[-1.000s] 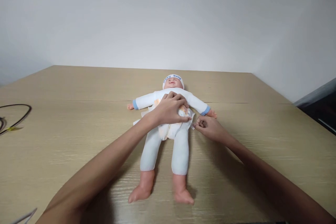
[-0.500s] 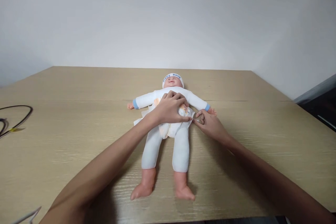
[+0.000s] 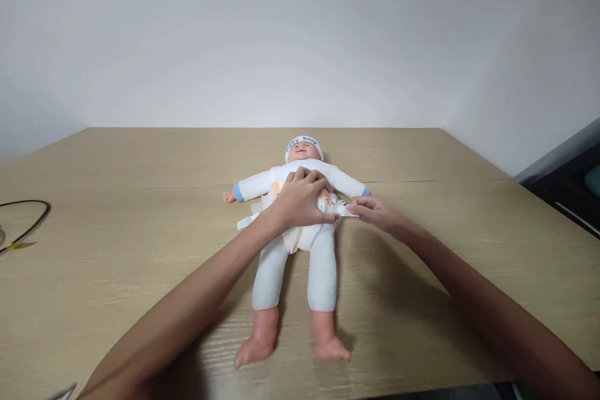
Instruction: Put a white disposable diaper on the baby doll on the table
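A baby doll [image 3: 322,278] in a white suit and lettered headband lies on its back, feet toward me. Round its hips is a white diaper [image 3: 300,239] with an orange print. Across the diaper's front lies my left hand [image 3: 304,200], fingers bent and thumb stretched to the right, covering much of the waist. My right hand [image 3: 375,211] is closed in a pinch on the diaper's white side tab [image 3: 345,210], which is pulled out to the right. On the left, another white tab [image 3: 245,222] sticks out loose beside the doll's hip.
The doll lies on a wooden table [image 3: 140,262] with a seam running across it. A black cable [image 3: 44,215] curves at the left edge. Behind the table stands a pale wall [image 3: 262,44]. A dark object [image 3: 567,181] is at the far right.
My right hand has straightened the right tab and drawn it outward from the hip. My left hand stays on the diaper's front. The view has tilted up slightly.
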`<state>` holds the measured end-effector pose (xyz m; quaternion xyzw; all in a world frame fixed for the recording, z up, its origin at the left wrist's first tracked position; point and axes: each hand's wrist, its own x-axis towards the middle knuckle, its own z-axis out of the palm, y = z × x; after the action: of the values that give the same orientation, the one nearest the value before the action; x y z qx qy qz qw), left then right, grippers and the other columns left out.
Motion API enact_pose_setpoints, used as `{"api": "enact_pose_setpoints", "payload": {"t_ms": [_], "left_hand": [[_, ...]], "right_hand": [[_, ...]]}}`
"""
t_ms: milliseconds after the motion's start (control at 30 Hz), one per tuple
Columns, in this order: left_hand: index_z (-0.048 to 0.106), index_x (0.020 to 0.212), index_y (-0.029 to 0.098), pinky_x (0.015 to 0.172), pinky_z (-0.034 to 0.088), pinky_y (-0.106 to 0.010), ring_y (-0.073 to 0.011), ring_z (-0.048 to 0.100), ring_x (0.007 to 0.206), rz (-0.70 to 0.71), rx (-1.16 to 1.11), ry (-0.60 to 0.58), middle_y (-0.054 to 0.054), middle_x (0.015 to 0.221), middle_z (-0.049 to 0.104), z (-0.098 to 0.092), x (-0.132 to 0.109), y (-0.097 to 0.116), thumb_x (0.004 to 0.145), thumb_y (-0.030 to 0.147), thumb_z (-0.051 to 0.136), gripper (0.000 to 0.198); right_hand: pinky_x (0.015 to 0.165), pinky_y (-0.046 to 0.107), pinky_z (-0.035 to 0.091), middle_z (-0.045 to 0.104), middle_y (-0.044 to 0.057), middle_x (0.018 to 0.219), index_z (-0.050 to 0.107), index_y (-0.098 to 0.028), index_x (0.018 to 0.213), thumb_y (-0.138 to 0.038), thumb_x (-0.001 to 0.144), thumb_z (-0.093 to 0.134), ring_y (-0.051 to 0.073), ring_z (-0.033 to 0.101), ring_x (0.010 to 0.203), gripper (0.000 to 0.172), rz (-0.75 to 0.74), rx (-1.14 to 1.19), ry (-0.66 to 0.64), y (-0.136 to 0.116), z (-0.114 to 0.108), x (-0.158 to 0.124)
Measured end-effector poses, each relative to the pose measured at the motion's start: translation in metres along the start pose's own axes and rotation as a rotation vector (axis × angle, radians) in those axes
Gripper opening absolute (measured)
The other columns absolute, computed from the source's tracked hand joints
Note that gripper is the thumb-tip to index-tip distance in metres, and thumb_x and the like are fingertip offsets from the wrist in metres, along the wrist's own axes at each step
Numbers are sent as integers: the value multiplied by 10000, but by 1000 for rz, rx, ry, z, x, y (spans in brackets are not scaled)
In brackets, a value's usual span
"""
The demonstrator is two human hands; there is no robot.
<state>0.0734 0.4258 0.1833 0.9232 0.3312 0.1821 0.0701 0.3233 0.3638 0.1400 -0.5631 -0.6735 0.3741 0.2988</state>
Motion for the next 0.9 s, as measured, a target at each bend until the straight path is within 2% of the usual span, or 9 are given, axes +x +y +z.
{"api": "enact_pose_setpoints", "payload": {"t_ms": [100,200,333,433,567,667,800,900], "left_hand": [[743,1187,263,1112,443,-548,-385,523,1281,3,15,0,-63,1328,704,1,1,-1,775,578,879,535],[730,1186,260,1080,455,-547,-392,525,1284,0,15,6,-64,1325,709,4,1,-3,764,584,879,553],[697,1197,241,1075,462,-538,-383,536,1270,-7,-3,23,-63,1306,719,6,0,-4,754,585,881,591],[685,1171,245,1070,461,-536,-380,544,1270,-9,-14,27,-60,1301,724,6,0,-4,765,585,873,562],[684,1180,252,1077,452,-552,-387,543,1277,-3,-13,25,-69,1313,718,5,0,-4,780,603,862,561],[687,1205,253,1092,449,-554,-384,532,1289,-1,-17,23,-64,1320,714,5,0,-4,784,600,864,574],[692,1220,257,1110,445,-557,-383,519,1310,-1,-33,16,-56,1336,713,5,0,-4,790,609,865,582],[692,1204,267,1101,447,-555,-380,525,1294,9,-28,27,-56,1324,720,6,-1,-5,795,587,857,545]], "right_hand": [[591,271,281,431,-31,636,538,-204,745,-743,939,591,128,363,599,576,43,47,-31,-13,4,15],[597,274,299,431,-29,631,560,-202,754,-700,961,598,133,371,602,540,65,6,10,-25,12,32],[649,281,357,529,1,726,586,-195,764,-692,939,628,157,453,697,529,-8,20,-17,-39,21,40],[655,286,378,549,10,750,595,-201,779,-710,901,650,169,475,724,527,-25,64,65,-41,32,37],[630,298,381,444,-20,674,541,-226,787,-819,855,606,164,431,662,601,13,213,204,-33,45,33],[650,304,400,420,-28,644,541,-226,764,-782,850,592,162,431,656,566,35,201,251,-30,42,31],[772,308,468,562,11,730,582,-202,739,-621,904,584,176,523,750,450,7,63,209,-34,31,30],[790,307,498,630,25,799,593,-201,748,-595,924,598,188,574,806,432,-5,85,164,-37,31,34]]}}
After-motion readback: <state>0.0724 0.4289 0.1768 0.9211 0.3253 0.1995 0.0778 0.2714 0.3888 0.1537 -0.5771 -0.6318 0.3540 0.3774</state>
